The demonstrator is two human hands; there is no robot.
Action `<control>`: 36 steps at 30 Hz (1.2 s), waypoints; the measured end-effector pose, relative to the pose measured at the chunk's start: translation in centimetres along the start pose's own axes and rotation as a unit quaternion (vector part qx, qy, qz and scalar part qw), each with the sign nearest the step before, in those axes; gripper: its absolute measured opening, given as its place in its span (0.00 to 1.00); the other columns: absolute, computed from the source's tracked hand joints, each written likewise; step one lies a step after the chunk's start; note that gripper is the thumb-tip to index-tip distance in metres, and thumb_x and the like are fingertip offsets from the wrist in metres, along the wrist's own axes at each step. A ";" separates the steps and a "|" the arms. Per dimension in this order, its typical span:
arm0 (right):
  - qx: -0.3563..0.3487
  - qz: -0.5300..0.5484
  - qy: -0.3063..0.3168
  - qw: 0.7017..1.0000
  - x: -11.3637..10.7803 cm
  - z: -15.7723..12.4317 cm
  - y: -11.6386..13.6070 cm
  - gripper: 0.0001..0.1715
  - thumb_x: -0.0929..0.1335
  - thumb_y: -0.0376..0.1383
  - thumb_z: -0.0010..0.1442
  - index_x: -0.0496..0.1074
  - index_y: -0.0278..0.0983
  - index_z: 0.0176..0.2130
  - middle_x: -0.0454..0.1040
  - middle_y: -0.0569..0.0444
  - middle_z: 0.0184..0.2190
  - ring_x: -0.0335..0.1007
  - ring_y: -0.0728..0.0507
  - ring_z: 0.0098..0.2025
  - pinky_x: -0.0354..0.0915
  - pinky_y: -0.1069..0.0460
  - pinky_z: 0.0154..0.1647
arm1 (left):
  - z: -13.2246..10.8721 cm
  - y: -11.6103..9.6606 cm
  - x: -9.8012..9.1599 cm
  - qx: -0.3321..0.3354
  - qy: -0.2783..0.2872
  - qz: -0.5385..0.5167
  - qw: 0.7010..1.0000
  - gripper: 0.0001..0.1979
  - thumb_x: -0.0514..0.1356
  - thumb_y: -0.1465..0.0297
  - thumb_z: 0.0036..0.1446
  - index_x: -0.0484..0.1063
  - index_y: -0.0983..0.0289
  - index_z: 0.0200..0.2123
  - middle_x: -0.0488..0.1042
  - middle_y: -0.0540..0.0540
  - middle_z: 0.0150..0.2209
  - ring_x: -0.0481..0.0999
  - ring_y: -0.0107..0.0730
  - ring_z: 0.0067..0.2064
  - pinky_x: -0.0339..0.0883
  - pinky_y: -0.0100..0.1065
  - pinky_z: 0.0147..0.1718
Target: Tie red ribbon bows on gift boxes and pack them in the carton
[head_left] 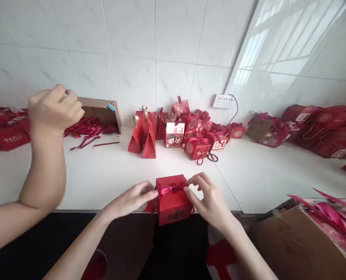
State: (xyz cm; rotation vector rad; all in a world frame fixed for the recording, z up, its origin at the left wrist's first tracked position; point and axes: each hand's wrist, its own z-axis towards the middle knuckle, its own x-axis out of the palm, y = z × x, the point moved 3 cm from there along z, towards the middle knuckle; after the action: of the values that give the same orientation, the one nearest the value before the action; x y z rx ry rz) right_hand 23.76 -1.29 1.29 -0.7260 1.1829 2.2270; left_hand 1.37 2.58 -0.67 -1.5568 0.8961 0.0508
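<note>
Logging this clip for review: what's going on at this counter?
A person's left hand steadies a small red box at the front edge of the white counter, while the right hand pinches the pink ribbon tied on top. Another person's hand is raised at the left, near a cardboard box with red ribbons. Other red boxes and bags are piled against the tiled wall.

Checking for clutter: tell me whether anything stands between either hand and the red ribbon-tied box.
Nothing visible does. The left hand and right hand both touch the red box, one at each side of its ribbon bow. Another person's arm is raised off to the left.
</note>
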 end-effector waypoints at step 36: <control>0.186 0.198 0.074 0.960 1.6 0.8 -0.8 0.18 0.64 0.48 0.57 0.60 0.38 0.25 0.58 0.61 0.20 0.52 0.51 0.23 0.50 0.55 0.24 | -0.6 -3.5 1.8 0.170 -0.190 0.064 0.965 0.12 0.52 0.62 0.61 0.66 0.61 0.29 0.65 0.50 0.33 0.68 0.27 0.33 0.65 0.28 0.33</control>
State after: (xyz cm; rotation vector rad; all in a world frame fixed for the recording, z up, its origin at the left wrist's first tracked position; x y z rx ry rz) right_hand 22.98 0.03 0.15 -0.5425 1.8976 2.1787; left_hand 4.29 0.89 1.38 -1.1175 0.6566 0.2668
